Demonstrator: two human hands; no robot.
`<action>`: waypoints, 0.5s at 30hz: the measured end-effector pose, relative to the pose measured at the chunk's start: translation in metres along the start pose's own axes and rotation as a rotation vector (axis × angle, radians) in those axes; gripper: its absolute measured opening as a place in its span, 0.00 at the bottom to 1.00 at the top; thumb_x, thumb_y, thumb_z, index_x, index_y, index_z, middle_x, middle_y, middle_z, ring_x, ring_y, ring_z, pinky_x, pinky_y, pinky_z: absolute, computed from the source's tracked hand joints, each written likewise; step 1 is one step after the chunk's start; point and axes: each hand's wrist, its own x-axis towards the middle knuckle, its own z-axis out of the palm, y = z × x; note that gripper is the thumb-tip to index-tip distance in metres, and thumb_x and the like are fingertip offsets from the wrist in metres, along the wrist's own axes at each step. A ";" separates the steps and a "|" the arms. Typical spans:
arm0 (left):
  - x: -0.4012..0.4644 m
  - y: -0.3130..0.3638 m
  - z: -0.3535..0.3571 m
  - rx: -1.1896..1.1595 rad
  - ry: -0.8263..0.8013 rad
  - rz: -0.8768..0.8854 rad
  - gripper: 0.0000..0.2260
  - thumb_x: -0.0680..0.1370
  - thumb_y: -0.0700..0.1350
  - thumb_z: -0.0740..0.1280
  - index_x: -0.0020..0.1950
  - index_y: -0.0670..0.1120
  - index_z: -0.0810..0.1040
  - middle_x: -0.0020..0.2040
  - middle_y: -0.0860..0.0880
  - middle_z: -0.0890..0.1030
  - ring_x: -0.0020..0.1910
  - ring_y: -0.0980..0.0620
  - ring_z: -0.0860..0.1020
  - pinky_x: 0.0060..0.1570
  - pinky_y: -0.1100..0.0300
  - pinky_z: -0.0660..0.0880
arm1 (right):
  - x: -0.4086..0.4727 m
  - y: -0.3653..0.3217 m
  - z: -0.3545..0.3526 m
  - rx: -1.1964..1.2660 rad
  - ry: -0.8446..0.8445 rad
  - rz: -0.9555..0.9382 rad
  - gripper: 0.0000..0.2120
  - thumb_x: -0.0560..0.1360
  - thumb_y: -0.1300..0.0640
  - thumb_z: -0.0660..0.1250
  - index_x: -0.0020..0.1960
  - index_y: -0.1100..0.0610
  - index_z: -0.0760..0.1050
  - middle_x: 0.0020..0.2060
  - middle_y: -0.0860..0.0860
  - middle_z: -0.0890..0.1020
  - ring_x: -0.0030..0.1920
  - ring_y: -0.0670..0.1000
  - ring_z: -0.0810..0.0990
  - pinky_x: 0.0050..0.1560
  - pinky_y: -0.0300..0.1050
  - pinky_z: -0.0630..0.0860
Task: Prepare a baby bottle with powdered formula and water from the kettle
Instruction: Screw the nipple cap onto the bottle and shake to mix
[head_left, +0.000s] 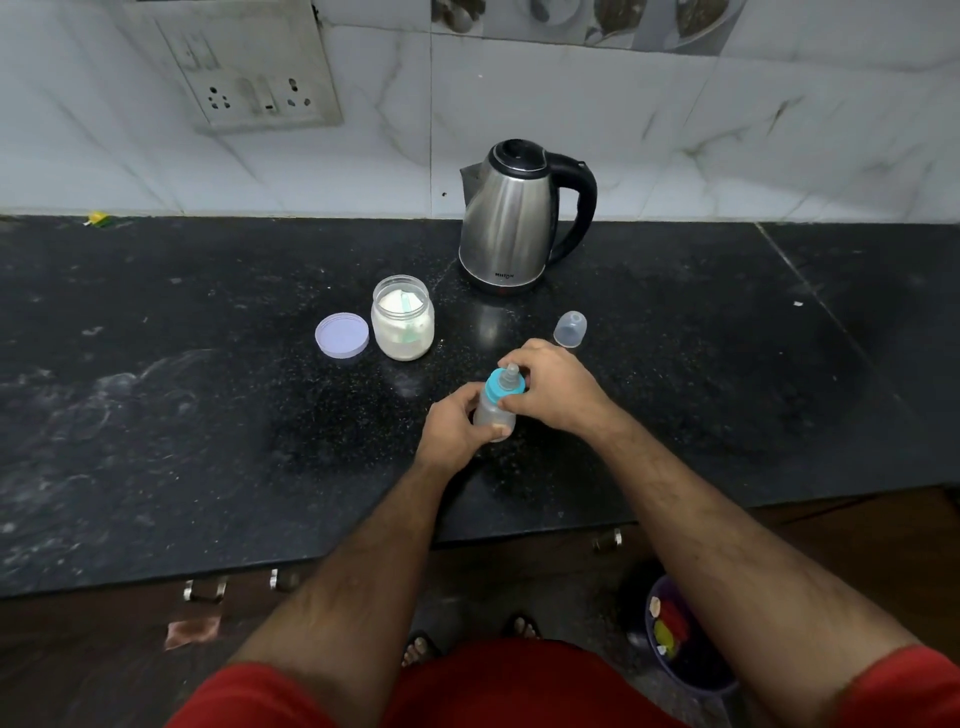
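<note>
A clear baby bottle (492, 413) with a blue collar and a teat stands on the black counter (208, 415) near its front edge. My left hand (452, 428) grips the bottle's body. My right hand (550, 387) curls round the blue collar at the top. Behind and to the left stands an open jar of white powder (402, 326) with a pale green scoop inside. Its lilac lid (342, 335) lies beside it on the left. A steel kettle (511, 218) with a black handle and shut lid stands at the back by the wall.
The bottle's clear dome cap (570, 328) stands on the counter right of the jar. A wall socket (260, 93) is at the back left. Below the counter edge are drawer handles (205, 590) and a dark bucket (680, 639) on the floor at right.
</note>
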 end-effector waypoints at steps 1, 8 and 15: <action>0.000 -0.001 0.000 0.001 0.003 -0.006 0.23 0.67 0.42 0.80 0.60 0.51 0.79 0.52 0.56 0.84 0.52 0.58 0.82 0.60 0.53 0.78 | -0.001 0.001 0.001 -0.010 0.006 0.006 0.20 0.69 0.53 0.75 0.60 0.52 0.79 0.55 0.48 0.77 0.51 0.48 0.78 0.54 0.51 0.78; 0.001 -0.002 0.002 0.024 0.013 -0.016 0.24 0.67 0.42 0.80 0.61 0.49 0.79 0.52 0.55 0.84 0.52 0.59 0.82 0.59 0.54 0.78 | 0.001 -0.006 0.006 -0.054 0.015 0.014 0.18 0.70 0.51 0.73 0.58 0.55 0.80 0.53 0.50 0.77 0.52 0.50 0.78 0.53 0.50 0.78; 0.000 0.000 0.001 -0.006 0.020 -0.012 0.23 0.66 0.42 0.80 0.60 0.49 0.80 0.50 0.54 0.85 0.51 0.57 0.82 0.58 0.55 0.78 | 0.004 -0.001 0.001 -0.104 -0.063 0.050 0.37 0.65 0.41 0.77 0.70 0.52 0.71 0.59 0.49 0.75 0.59 0.51 0.76 0.55 0.50 0.76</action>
